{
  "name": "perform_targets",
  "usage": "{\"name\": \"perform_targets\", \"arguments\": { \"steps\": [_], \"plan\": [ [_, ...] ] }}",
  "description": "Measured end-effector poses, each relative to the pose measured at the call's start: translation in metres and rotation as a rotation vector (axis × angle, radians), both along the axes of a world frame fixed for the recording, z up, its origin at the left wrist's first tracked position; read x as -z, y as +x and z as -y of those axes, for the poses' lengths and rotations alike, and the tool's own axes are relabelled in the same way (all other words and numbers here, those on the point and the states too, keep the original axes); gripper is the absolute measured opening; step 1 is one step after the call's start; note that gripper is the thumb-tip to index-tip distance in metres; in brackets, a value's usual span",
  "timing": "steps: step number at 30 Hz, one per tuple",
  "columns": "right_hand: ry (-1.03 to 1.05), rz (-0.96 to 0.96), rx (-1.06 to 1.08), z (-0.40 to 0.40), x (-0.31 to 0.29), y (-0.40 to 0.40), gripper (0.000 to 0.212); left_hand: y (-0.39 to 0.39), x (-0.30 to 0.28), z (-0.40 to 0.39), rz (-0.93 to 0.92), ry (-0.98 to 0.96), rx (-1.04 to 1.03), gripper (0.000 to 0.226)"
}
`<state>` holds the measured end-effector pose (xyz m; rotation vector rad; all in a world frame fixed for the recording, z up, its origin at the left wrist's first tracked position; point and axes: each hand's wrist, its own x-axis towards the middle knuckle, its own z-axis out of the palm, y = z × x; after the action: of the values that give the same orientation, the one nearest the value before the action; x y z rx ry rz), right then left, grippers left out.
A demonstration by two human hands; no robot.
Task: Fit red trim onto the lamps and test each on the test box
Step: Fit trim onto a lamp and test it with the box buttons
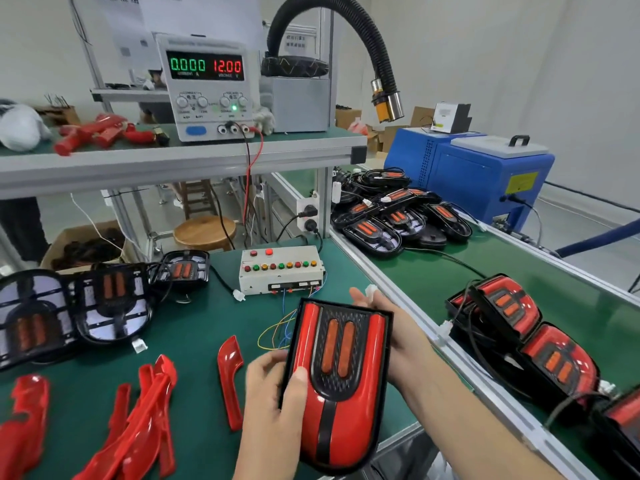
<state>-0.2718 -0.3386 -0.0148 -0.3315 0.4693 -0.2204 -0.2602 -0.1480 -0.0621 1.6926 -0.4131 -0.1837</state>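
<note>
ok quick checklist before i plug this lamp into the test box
1. Red trim on the lamp, both sides: ok.
2. Lamp held firmly: ok, left hand and right hand grip its edges.
3. Lamp's white connector at hand: ok, at the right fingers.
4. Power supply on: ok, reads 12.00 V, 0.000 A.
5. Test box socket free: cannot tell.
6. Loose plug beside the box: cannot tell whose.

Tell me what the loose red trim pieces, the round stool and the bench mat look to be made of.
Loose red trim pieces: glossy moulded plastic, judging by bright highlights and thin curved edges. Round brown stool: wood, seemingly varnished; pale grain rings show on the seat. Dark green bench mat: matte rubber or vinyl sheet, probably; flat, no glare, exact material unclear.
</note>
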Motion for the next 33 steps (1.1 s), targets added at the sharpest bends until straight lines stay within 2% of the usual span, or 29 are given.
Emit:
{"name": "perform_targets", "arguments": {
  "steps": [3,5,8,10,13,14,16,17,18,19,21,23,25,29,31,33],
  "plan": [
    [-0.086,-0.145,-0.008,0.001,-0.003,0.002,0.035,0.005,-0.001,-0.004,-0.124,-0.024,0.155,0.023],
    [-0.158,-0.176,-0.057,0.000,-0.004,-0.001,0.040,0.010,-0.002,-0.005,-0.215,-0.117,0.216,0.018],
    [-0.322,-0.207,-0.195,-0.001,-0.009,-0.007,0.049,0.020,-0.007,-0.009,-0.318,-0.239,0.311,0.036],
    [-0.377,-0.210,-0.346,-0.003,-0.023,-0.009,0.040,0.026,-0.012,-0.013,-0.341,-0.280,0.399,0.048],
    [-0.455,0.010,-0.790,-0.013,-0.046,-0.014,0.019,0.035,-0.028,-0.019,-0.221,-0.181,0.541,0.049],
    [-0.457,0.075,-0.859,-0.016,-0.048,-0.018,0.018,0.039,-0.037,-0.020,-0.171,-0.121,0.599,0.046],
    [-0.336,0.021,-0.884,-0.021,-0.045,-0.024,0.037,0.047,-0.058,-0.022,-0.044,0.005,0.726,0.039],
    [-0.308,0.029,-0.920,-0.023,-0.041,-0.026,0.029,0.052,-0.070,-0.023,0.035,0.067,0.792,0.035],
    [-0.397,0.040,-0.968,-0.024,-0.038,-0.026,0.016,0.055,-0.083,-0.025,0.104,0.139,0.851,0.033],
    [-0.617,-0.028,-0.968,-0.021,-0.036,-0.026,0.013,0.058,-0.095,-0.027,0.161,0.227,0.886,0.032],
    [-1.042,-0.112,-1.002,-0.018,-0.040,-0.019,0.022,0.063,-0.112,-0.030,0.298,0.412,0.910,0.032],
    [-1.234,-0.099,-1.078,-0.012,-0.049,-0.017,0.024,0.065,-0.120,-0.030,0.483,0.540,0.908,0.033],
    [-1.330,-0.105,-1.155,-0.011,-0.055,-0.014,0.027,0.063,-0.124,-0.026,0.605,0.608,0.887,0.037],
    [-1.469,-0.097,-1.299,-0.007,-0.062,-0.003,0.027,0.059,-0.132,-0.017,0.598,0.733,0.879,0.038],
    [-1.428,-0.094,-1.331,-0.001,-0.064,-0.001,0.028,0.060,-0.135,-0.014,0.579,0.755,0.875,0.035],
    [-1.303,-0.108,-1.275,0.004,-0.064,-0.002,0.030,0.063,-0.135,-0.011,0.629,0.800,0.841,0.038]
  ]
}}
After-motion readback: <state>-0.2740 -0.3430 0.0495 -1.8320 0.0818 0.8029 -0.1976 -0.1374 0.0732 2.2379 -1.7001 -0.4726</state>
